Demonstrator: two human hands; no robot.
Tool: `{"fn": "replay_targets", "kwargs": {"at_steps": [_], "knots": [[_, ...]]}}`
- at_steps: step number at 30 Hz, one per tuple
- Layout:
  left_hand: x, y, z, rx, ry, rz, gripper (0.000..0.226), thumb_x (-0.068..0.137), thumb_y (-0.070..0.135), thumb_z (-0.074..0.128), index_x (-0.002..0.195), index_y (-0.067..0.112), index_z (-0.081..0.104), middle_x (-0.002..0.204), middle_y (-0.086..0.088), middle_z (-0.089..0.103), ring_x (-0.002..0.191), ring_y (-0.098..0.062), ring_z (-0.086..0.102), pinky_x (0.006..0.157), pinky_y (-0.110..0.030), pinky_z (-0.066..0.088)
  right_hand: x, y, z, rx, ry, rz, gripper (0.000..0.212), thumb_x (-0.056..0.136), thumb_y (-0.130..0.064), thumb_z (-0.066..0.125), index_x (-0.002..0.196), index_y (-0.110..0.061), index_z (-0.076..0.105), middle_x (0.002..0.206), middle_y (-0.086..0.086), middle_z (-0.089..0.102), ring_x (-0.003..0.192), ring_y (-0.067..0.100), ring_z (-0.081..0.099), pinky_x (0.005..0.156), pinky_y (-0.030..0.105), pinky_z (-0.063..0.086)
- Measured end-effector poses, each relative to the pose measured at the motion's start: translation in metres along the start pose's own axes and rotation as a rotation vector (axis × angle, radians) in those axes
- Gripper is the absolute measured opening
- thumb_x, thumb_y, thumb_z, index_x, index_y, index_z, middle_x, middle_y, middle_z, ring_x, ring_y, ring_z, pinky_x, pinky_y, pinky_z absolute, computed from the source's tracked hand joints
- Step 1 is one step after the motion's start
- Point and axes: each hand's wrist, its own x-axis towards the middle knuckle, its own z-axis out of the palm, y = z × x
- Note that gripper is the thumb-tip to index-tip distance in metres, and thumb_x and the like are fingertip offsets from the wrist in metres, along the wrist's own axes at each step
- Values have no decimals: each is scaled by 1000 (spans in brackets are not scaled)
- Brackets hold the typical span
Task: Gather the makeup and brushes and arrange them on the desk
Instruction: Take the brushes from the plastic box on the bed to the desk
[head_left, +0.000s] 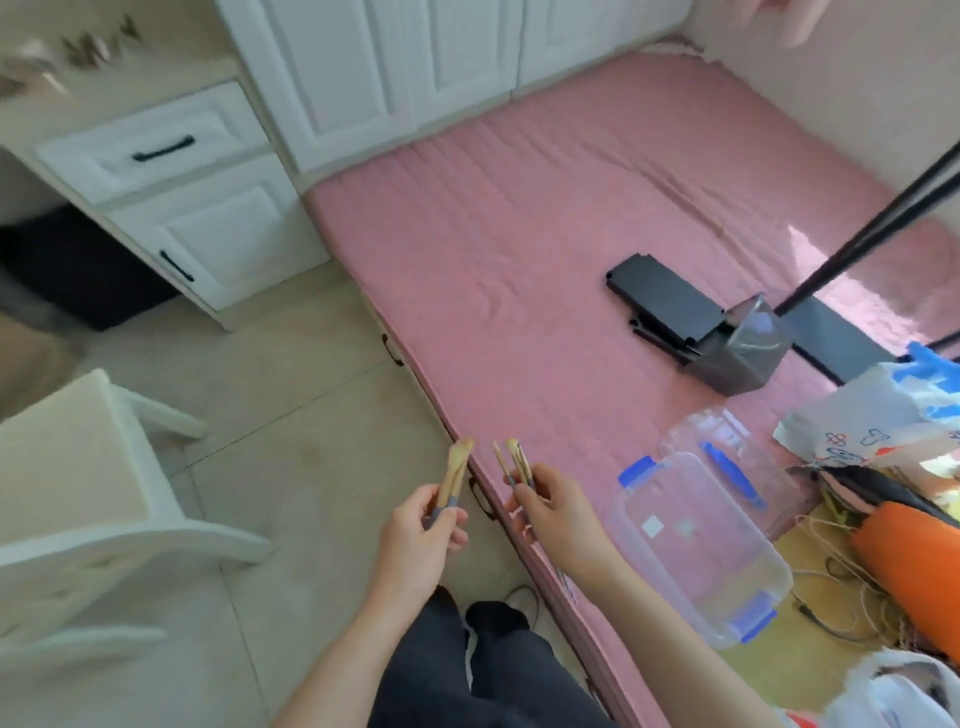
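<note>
hands pinching brushes, desk clutter blurred

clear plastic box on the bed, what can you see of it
The clear plastic box is see-through, rectangular, round-cornered, with blue clips at both ends. It lies open side up, apparently empty, a small white label on its base, on the pink bed near the edge, its far end beside a clear lid.

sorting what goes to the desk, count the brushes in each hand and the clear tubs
left hand brush: 1
right hand brushes: about 3, blurred
clear tubs: 2
total: about 6
</note>
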Motion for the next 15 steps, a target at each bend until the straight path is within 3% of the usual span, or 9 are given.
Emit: {"fn": "replay_targets", "kwargs": {"at_steps": [10,15], "knots": [[24,-4,-131,-137,166,-27,23,95,10,52,97,33,58,89,6,72,74,-12,70,74,-26,57,40,-85,115,-100,-198,-97,16,97,-10,43,95,-16,58,78,1,63,58,7,57,58,23,50],[41,-12,-191,-172,214,-45,16,94,12,55,100,27,60,91,5,73,74,-10,71,63,-17,52,61,-120,168,-107,-238,-89,16,98,-11,43,97,-15,58,80,3,63,64,13,59,61,24,51]]}}
